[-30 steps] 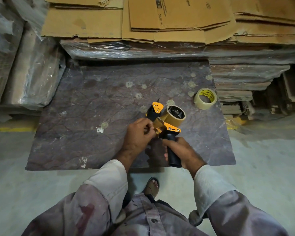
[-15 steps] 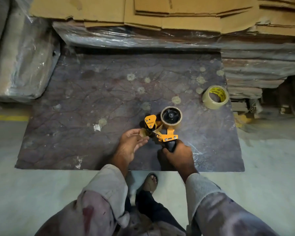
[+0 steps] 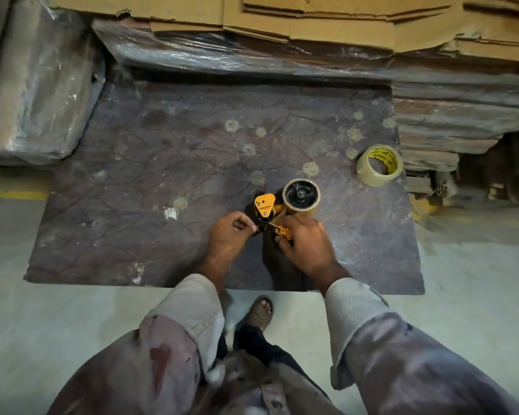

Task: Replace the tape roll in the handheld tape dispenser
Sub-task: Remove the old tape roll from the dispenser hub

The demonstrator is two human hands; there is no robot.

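Cardboard sheets (image 3: 312, 16) tower behind a dark stone slab (image 3: 162, 175), where a tape dispenser (image 3: 277, 209) stands. The right hand (image 3: 307, 244) closes over its frame; the left hand (image 3: 228, 238) pinches near its front. A spare tape roll (image 3: 378, 165) lies well apart.

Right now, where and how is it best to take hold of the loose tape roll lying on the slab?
Probably from above: the loose tape roll lies flat on the slab, hole upward, nothing touching it. Put fingers inside the open core and thumb on the outer wall, pinching the near rim.
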